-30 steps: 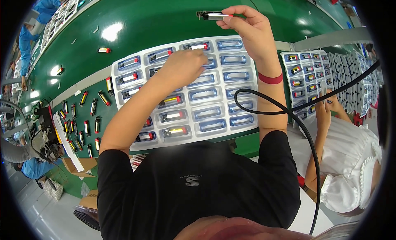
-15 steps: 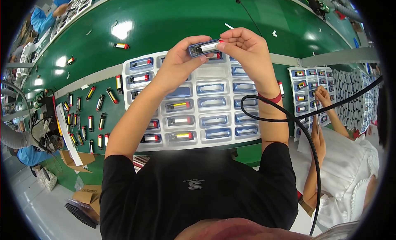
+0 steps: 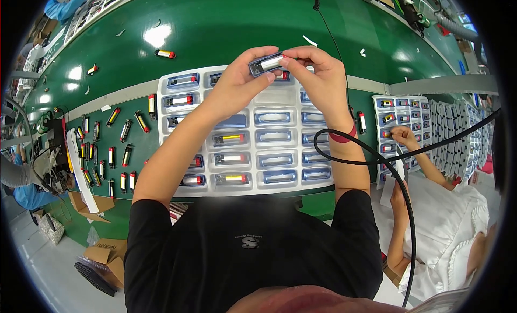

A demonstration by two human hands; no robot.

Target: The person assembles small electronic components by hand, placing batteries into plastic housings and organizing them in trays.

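Above the far edge of the white tray (image 3: 275,97), my left hand (image 3: 237,82) holds a translucent blue casing (image 3: 254,72) between thumb and fingers. A silver-white battery cell (image 3: 272,62) with a red end lies in the casing, a dark part at its left. My right hand (image 3: 325,79) pinches the cell's red end with thumb and forefinger at the casing's right side. In the tray below, several blue casings sit in compartments. Those in the left columns contain cells; casings (image 3: 276,136) in the right columns show none. My forearms cover some compartments.
Several loose battery cells (image 3: 126,130) lie on the green table left of the tray. One cell (image 3: 362,122) lies to its right. A black cable (image 3: 406,189) loops over my right forearm. On the right, a co-worker's hand (image 3: 404,135) works at another tray (image 3: 386,113).
Both hands stay together around the casing and cell, with only a slight shift of the fingers. The view has moved a little. The co-worker's hand has moved toward the left side of their tray.
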